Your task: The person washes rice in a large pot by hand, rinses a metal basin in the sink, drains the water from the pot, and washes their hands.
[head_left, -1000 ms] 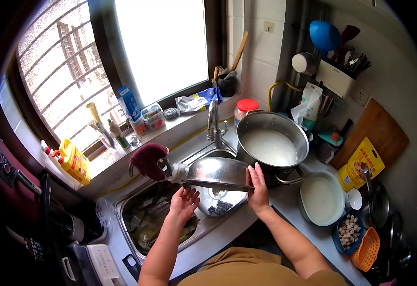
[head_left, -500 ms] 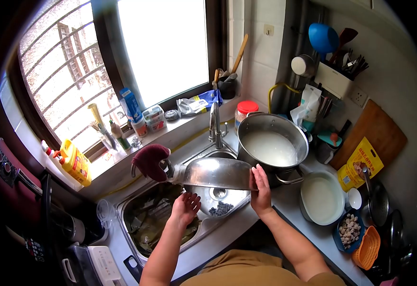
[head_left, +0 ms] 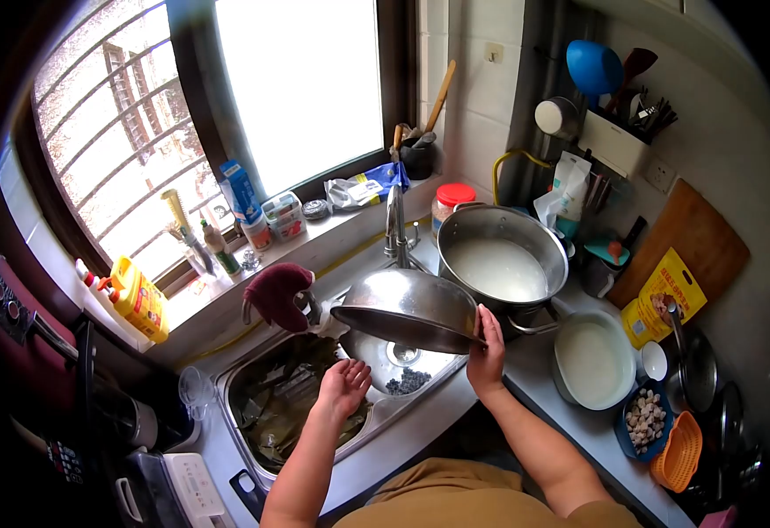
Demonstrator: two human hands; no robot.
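Observation:
A stainless steel basin (head_left: 411, 304) is tilted over the sink, its rounded outside facing up and its rim toward me. My right hand (head_left: 488, 352) grips the rim at its right end. Just below the basin's left part, my left hand (head_left: 346, 385) holds nothing, palm up with loosely curled fingers, apart from the metal. Underneath is the right sink bowl (head_left: 367, 348), with a steel wool scrubber (head_left: 408, 381) beside the drain. Large dark leaves (head_left: 284, 405) lie in water in the left sink bowl.
Behind the basin stands the faucet (head_left: 395, 229). A big pot (head_left: 499, 255) of cloudy liquid is close on the right, near a white tub (head_left: 593, 361) of similar liquid. A blue basket (head_left: 644, 422) of pale chunks sits beside an orange basket (head_left: 677, 453). A maroon cloth (head_left: 279, 297) hangs left.
The basin has tipped so that more of its rounded outside shows, and its right end is lower. My left hand's fingers have curled a little more.

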